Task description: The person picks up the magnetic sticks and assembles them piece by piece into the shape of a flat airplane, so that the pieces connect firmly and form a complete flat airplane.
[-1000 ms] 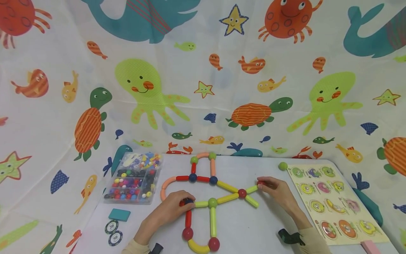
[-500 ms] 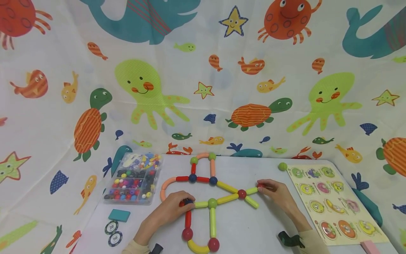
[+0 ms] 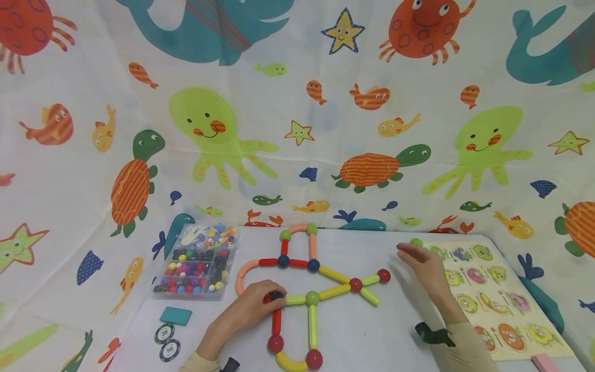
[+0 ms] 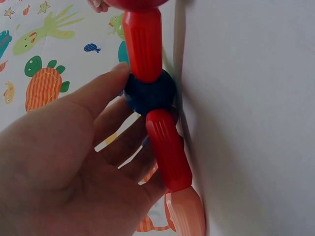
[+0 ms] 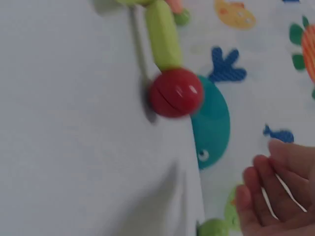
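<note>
I see a flat stick-and-ball figure (image 3: 309, 294) mid-table: red, yellow, lime, peach rods w/ red, blue, green balls at joints. Dark blue ball (image 4: 150, 92) sits btwn two red rods at the fig's left. Red ball (image 3: 384, 275) caps a lime rod at far right. Loose green ball (image 3: 416, 242) lies apart, upper right.

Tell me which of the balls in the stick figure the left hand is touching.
The dark blue ball at the left end of the lime stick, under the left hand; the other two blue balls sit farther back, untouched.

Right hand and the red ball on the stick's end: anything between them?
No. In the head view, only bare white table separates the right hand from the red ball.
</note>
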Action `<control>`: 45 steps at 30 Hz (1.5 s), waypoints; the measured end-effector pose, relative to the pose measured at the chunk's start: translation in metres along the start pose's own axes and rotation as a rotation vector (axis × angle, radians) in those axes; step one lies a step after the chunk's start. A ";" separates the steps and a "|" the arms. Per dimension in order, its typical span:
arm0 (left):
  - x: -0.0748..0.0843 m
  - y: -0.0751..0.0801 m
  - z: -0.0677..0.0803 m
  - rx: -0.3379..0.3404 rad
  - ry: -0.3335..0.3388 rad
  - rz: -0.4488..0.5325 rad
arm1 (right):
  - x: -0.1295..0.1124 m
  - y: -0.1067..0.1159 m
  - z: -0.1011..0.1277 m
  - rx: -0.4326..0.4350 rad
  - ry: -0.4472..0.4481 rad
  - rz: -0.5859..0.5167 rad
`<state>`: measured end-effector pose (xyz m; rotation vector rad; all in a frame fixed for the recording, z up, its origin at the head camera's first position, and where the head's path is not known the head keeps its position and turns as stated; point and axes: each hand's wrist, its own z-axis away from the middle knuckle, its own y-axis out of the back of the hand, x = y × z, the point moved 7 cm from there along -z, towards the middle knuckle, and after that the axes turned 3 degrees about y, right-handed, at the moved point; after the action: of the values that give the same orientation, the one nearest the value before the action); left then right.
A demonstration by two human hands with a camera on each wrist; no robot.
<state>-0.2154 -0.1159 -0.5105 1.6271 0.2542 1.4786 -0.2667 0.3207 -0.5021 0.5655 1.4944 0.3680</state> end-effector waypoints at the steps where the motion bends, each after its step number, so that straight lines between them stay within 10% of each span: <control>1: 0.000 0.000 0.000 -0.002 0.001 0.003 | 0.002 0.009 -0.005 0.040 -0.023 -0.028; 7: 0.001 -0.003 0.000 -0.015 0.006 0.019 | 0.023 0.048 -0.028 0.238 -0.193 -0.145; 12: 0.000 -0.007 0.001 -0.017 0.001 0.027 | 0.039 0.049 -0.037 0.216 -0.268 -0.096; 31: 0.002 -0.007 -0.001 -0.022 0.003 0.040 | 0.042 0.035 -0.042 0.144 -0.110 0.179; 45: -0.001 0.001 0.001 -0.011 0.019 0.031 | 0.013 0.017 0.004 0.147 -0.074 0.047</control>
<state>-0.2147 -0.1174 -0.5107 1.6151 0.2322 1.5166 -0.2596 0.3416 -0.5030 0.7247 1.4460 0.2725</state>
